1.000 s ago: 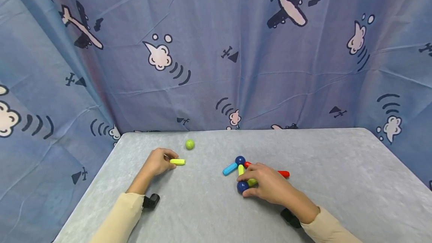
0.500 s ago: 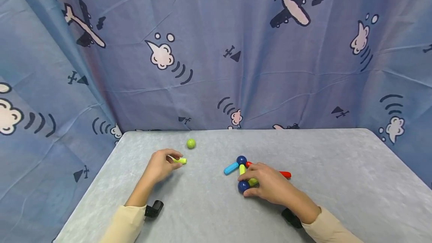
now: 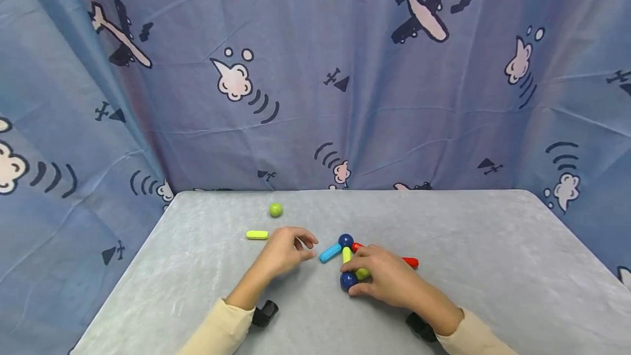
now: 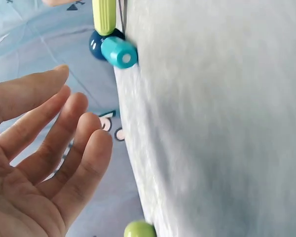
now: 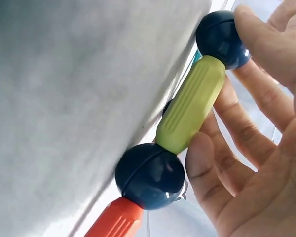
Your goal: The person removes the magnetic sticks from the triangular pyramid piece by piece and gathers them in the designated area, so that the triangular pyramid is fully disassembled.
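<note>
My right hand [image 3: 389, 278] pinches a navy ball [image 3: 348, 281] between thumb and fingers. This ball is one corner of a construction-toy frame of rods and balls lying on the table. A lime rod [image 3: 347, 255] runs back from it towards a second navy ball [image 3: 345, 240], where a blue rod [image 3: 330, 253] points outward. In the right wrist view, another green rod [image 5: 192, 103] links the pinched ball to a navy ball [image 5: 150, 175] bearing a red rod [image 5: 116, 219]. My left hand [image 3: 286, 251], fingers loosely bent and holding nothing, hovers just left of the blue rod.
A loose yellow rod [image 3: 257, 234] lies behind my left hand, with a green ball [image 3: 275, 210] farther back. The grey-covered table [image 3: 468, 234] ends at a blue curtain [image 3: 296, 97] with printed aeroplanes.
My left hand has left the yellow rod on the table and moved right, towards the blue rod. My right hand keeps its hold on the navy ball.
</note>
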The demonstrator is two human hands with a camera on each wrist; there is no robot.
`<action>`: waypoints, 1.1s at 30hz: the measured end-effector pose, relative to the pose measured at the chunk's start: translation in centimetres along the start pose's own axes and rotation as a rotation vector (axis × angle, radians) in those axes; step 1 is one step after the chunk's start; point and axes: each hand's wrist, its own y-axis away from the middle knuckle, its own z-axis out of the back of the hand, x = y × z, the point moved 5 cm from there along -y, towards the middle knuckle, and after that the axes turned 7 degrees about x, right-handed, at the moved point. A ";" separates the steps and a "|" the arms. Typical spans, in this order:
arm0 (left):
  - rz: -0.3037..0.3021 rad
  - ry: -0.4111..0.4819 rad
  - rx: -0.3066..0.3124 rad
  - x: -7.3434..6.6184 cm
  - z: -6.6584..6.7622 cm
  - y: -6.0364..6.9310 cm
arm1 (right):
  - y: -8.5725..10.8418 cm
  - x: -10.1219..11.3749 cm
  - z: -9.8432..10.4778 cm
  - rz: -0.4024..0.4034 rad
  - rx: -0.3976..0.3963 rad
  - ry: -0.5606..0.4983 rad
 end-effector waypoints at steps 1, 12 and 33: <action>0.004 -0.008 0.008 -0.1 -0.3 -0.2 | 0.1 0.1 0.0 0.007 0.000 0.000; 0.037 -0.095 0.058 -0.3 -2.6 -1.8 | -1.0 -0.9 2.9 0.016 -0.063 -0.125; 0.056 -0.191 0.063 0.0 -3.3 -2.5 | -4.8 -4.2 0.7 -0.038 -0.015 -0.183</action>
